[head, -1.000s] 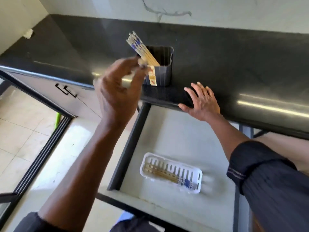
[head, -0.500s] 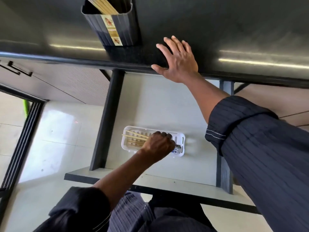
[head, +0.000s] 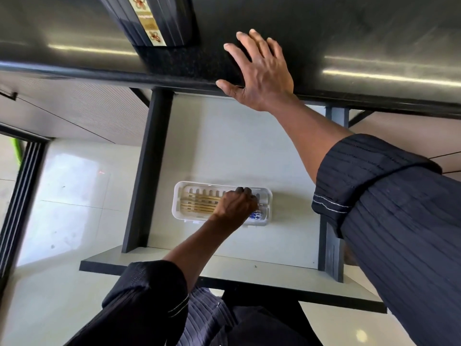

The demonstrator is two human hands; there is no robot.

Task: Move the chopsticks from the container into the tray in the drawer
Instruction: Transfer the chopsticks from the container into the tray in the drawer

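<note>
A white slotted tray (head: 177, 199) lies in the open drawer (head: 224, 146). Several wooden chopsticks (head: 199, 205) rest lengthwise in it, their blue patterned ends to the right. My left hand (head: 235, 206) is down inside the tray, fingers curled over the chopsticks near those ends, which it partly hides. The dark ribbed container (head: 172, 21) stands on the black countertop at the top edge; its upper part is out of frame. My right hand (head: 262, 73) lies flat, fingers spread, on the countertop's front edge.
The black countertop (head: 361, 33) overhangs the back of the drawer. Dark drawer rails (head: 147, 171) run along both sides and the drawer front (head: 224, 270) is nearest me. A pale tiled floor (head: 62, 208) shows at left.
My left hand came from the container down into the tray with chopsticks. They were angled above the tray half a second ago and now lie flat. My right hand stayed on the counter.
</note>
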